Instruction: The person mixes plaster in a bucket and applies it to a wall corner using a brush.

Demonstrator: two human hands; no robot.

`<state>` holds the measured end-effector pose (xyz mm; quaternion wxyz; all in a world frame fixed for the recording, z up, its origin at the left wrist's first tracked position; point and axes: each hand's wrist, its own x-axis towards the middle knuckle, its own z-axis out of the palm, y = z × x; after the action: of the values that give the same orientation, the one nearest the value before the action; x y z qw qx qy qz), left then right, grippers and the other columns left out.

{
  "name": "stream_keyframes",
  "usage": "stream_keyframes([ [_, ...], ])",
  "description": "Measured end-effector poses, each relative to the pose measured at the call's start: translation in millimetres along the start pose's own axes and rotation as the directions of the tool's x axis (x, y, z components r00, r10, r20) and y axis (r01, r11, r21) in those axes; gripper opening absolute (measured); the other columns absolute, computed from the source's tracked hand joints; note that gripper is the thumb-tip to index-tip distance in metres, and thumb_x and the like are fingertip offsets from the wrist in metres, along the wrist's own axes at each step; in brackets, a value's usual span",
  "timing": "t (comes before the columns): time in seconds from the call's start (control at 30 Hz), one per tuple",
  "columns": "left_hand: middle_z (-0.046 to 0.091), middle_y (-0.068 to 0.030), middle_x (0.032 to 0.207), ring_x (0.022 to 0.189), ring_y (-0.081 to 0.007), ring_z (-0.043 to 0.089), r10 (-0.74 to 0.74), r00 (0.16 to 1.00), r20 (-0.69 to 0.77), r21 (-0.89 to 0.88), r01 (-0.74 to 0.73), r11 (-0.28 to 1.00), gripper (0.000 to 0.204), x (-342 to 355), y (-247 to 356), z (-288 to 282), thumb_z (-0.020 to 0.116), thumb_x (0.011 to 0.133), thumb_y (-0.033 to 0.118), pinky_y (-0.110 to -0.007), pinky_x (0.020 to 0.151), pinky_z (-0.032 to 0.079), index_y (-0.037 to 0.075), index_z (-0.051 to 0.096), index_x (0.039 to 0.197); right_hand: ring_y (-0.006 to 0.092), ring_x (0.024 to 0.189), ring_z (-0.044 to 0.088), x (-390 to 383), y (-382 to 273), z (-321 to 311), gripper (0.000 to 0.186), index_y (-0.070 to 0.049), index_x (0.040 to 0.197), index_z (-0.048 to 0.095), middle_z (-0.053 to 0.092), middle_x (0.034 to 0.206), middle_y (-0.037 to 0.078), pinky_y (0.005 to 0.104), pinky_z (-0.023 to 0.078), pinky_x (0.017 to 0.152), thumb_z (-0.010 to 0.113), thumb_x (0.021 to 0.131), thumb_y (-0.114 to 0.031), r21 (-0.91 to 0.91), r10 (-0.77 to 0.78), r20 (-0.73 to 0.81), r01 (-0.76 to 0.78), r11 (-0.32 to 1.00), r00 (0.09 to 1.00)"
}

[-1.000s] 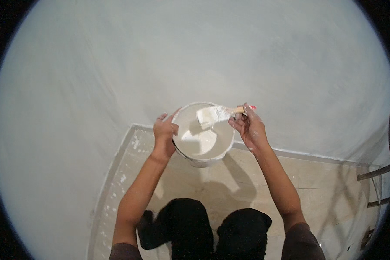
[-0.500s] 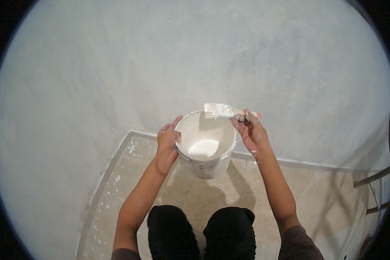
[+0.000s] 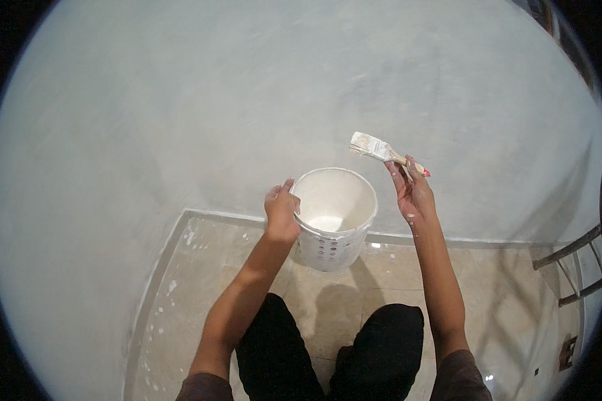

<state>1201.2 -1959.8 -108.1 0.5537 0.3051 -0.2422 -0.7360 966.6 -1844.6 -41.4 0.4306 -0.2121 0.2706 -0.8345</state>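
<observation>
My left hand (image 3: 282,208) grips the left rim of a white bucket (image 3: 333,250), which hangs above the floor in front of my knees. White paint (image 3: 327,222) lies in the bottom of the bucket. In my right hand (image 3: 415,191) is a paintbrush (image 3: 376,148), held by its pale handle with a red end. Its wide bristles are coated in white and point left, up and to the right of the bucket's rim. White smears show on the fingers and wrist of my right hand.
A pale grey-white wall (image 3: 247,100) rises ahead and to the left, with a baseboard (image 3: 155,281) along its foot. White spots speckle the tiled floor (image 3: 201,260). At the far right stands a dark-framed piece of furniture (image 3: 568,250), perhaps a chair.
The brush has moved up and right, away from the bucket's rim, and its bristle end is now tilted upward. The bucket and my left hand have shifted slightly to the right.
</observation>
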Motion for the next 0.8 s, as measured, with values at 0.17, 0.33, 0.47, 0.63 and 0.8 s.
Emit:
stream_keyframes([
  [0.17, 0.055, -0.0144, 0.134, 0.06, -0.0113, 0.049, 0.022, 0.988, -0.151, -0.04, -0.029, 0.999, 0.068, 21.9, -34.5, -31.4, 0.046, 0.079, -0.012, -0.024, 0.052, 0.042, -0.004, 0.024, 0.143, 0.0328, 0.11, 0.062, 20.1, 16.6, -13.2, 0.031, 0.01, 0.12, 0.047, 0.057, 0.116, 0.02, 0.0332, 0.06, 0.091, 0.053, 0.1, -0.014, 0.021, 0.007, -0.028, -0.006, 1.0, 1.0],
  [0.33, 0.039, -0.0114, 0.151, 0.13, -0.0329, 0.046, -0.003, 0.981, -0.193, 0.007, 0.004, 1.0, 0.088, 25.6, -45.0, -42.6, 0.037, 0.067, -0.018, -0.038, 0.098, 0.047, 0.0, 0.015, 0.151, 0.0288, 0.104, 0.064, 69.7, 9.0, 11.9, 0.023, 0.007, 0.117, 0.051, 0.06, 0.116, 0.018, 0.0333, 0.058, 0.093, 0.053, 0.098, -0.006, -0.19, -0.445, -0.02, 0.434, 0.881, 0.895],
  [0.47, 0.047, -0.0171, 0.14, 0.089, -0.0223, 0.048, 0.082, 0.98, -0.18, 0.004, -0.083, 0.997, 0.065, 28.5, -45.0, -34.4, 0.04, 0.076, -0.013, -0.031, 0.07, 0.043, -0.004, 0.025, 0.139, 0.0251, 0.1, 0.065, 117.0, -34.3, 44.4, 0.02, 0.0, 0.106, 0.062, 0.064, 0.111, 0.014, 0.033, 0.058, 0.083, 0.057, 0.089, 0.009, -0.32, -0.682, 0.731, 0.903, -0.287, 0.042],
  [0.63, 0.052, -0.0216, 0.131, 0.051, -0.0126, 0.046, 0.122, 0.985, -0.123, -0.005, -0.124, 0.992, 0.049, 16.3, -42.0, -24.7, 0.042, 0.082, -0.009, -0.022, 0.043, 0.036, -0.008, 0.03, 0.129, 0.0306, 0.101, 0.068, 119.9, -22.9, 18.6, 0.026, -0.004, 0.099, 0.066, 0.065, 0.119, 0.013, 0.0385, 0.058, 0.075, 0.064, 0.077, 0.01, -0.241, -0.23, 0.965, 0.769, -0.592, 0.126],
  [0.8, 0.05, -0.0211, 0.134, 0.07, -0.0148, 0.053, 0.078, 0.986, -0.148, 0.016, -0.076, 0.997, 0.063, 5.7, -30.5, -21.2, 0.038, 0.075, -0.016, -0.021, 0.045, 0.037, -0.006, 0.027, 0.136, 0.0289, 0.093, 0.07, 76.6, 1.2, 6.6, 0.025, -0.002, 0.098, 0.066, 0.067, 0.109, 0.014, 0.0379, 0.058, 0.072, 0.062, 0.077, 0.011, -0.438, -0.243, 0.898, 0.799, -0.412, 0.367],
])
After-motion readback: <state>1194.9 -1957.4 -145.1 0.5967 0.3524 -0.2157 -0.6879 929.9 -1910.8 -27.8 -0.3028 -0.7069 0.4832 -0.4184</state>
